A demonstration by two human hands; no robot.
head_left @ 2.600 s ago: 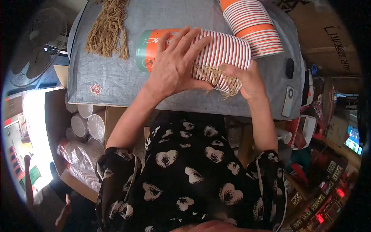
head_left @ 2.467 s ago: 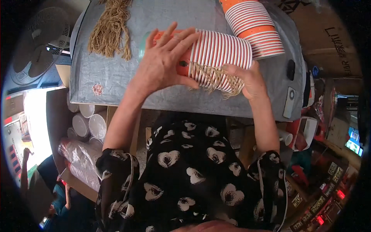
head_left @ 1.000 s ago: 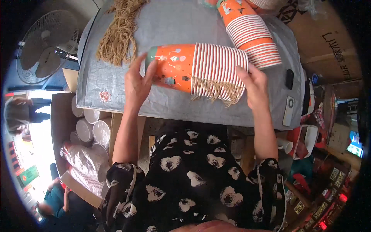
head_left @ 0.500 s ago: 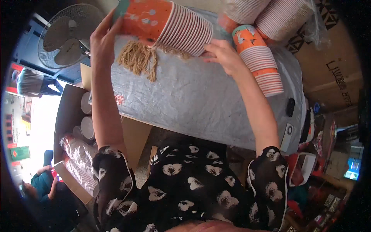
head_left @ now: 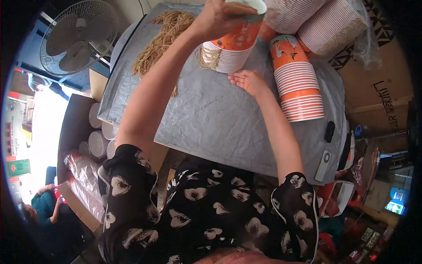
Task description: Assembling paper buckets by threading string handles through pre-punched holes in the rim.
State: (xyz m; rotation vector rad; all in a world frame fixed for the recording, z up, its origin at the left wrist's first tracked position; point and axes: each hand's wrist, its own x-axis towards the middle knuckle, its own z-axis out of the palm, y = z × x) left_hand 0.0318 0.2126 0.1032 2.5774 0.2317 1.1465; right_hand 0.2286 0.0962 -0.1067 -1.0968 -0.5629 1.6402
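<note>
A nested stack of orange paper buckets [head_left: 239, 39] with many white rims stands near the far edge of the grey-covered table [head_left: 211, 114], leaning slightly. My left hand [head_left: 220, 18] is closed on its upper end, fingers laid across the pale green rim. Close beside the stack's lower rims, my right hand [head_left: 248, 81] is open, fingers stretched out; whether the fingertips touch the stack I cannot tell. Tan cords [head_left: 210, 57] hang against the left side of the rims. Left of them lies a loose bundle of tan twine [head_left: 165, 37], partly hidden by my left forearm.
Another stack of orange buckets [head_left: 296, 79] lies to the right, with bagged stacks [head_left: 327, 26] behind it. A black object [head_left: 329, 131] and a white-grey device [head_left: 324, 165] lie at the table's right edge. A fan [head_left: 79, 37] and a carton [head_left: 77, 127] of tubs stand left.
The held stack has swung from nearly sideways to nearly upright and moved right. My left hand moved right with it. My right hand has shifted slightly down, below the rims.
</note>
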